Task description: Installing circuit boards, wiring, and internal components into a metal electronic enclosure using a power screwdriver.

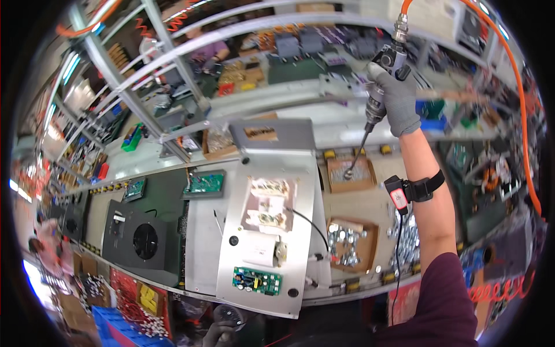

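Nearest: dark sleeve point(445, 301), lower right. Right hand point(399, 101), upper right: grip clamped around air driver point(376, 104), bit point(362, 147) down at box point(354, 187) of small fasteners point(363, 172), right of centre. Tug from orange hose point(523, 98) could jerk bit, scattering fasteners; leftward swing could scratch metal panel point(277, 162), centre. Left hand point(218, 334), bottom edge: cannot tell grip.

In the upper right, the gloved right hand point(394, 99) grips a power screwdriver point(376, 105) fed by an orange hose point(522, 104); its long bit point(359, 149) points down over a cardboard box point(354, 188) of small metal parts point(362, 173). At the bottom edge, the gloved left hand point(218, 335) is beside a round dark object point(229, 315), its grip unclear. Mid-frame, a metal panel point(277, 165) carries a green circuit board point(257, 281).
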`<state>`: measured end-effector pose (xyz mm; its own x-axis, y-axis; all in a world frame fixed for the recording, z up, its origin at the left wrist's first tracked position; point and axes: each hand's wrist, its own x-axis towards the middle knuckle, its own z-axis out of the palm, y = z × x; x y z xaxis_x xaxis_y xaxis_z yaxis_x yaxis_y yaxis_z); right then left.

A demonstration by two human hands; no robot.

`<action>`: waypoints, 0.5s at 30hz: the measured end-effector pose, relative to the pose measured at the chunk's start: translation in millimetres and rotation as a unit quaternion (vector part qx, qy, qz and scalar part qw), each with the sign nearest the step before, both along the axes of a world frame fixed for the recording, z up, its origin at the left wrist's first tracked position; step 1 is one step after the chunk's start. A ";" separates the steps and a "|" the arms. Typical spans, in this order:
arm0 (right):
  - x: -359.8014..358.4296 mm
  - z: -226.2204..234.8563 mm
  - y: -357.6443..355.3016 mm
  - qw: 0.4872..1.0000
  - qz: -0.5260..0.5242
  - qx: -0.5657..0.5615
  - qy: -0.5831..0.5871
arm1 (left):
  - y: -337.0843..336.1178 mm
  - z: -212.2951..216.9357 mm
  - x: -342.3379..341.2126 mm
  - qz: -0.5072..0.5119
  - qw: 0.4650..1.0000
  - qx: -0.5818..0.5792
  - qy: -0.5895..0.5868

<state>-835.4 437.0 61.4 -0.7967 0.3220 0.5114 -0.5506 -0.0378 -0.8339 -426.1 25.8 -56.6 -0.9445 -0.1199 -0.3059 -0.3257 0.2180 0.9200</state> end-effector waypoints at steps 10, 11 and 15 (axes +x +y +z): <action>-186.5 88.4 -18.6 0.889 -0.317 0.324 0.060 | 34.7 22.7 22.0 0.252 0.968 0.011 0.002; -206.5 87.6 -14.5 0.840 -0.363 0.401 0.038 | 34.2 21.4 24.2 0.252 0.967 0.016 -0.017; -276.8 57.9 16.9 0.717 -0.404 0.567 -0.021 | 25.9 0.9 30.3 0.389 0.913 0.094 -0.075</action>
<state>-1112.2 453.8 119.2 -0.6069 0.0824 0.7905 0.0158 0.9957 -0.0916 -395.8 51.7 -55.7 -0.5418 -0.6690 -0.5088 -0.4405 -0.2896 0.8498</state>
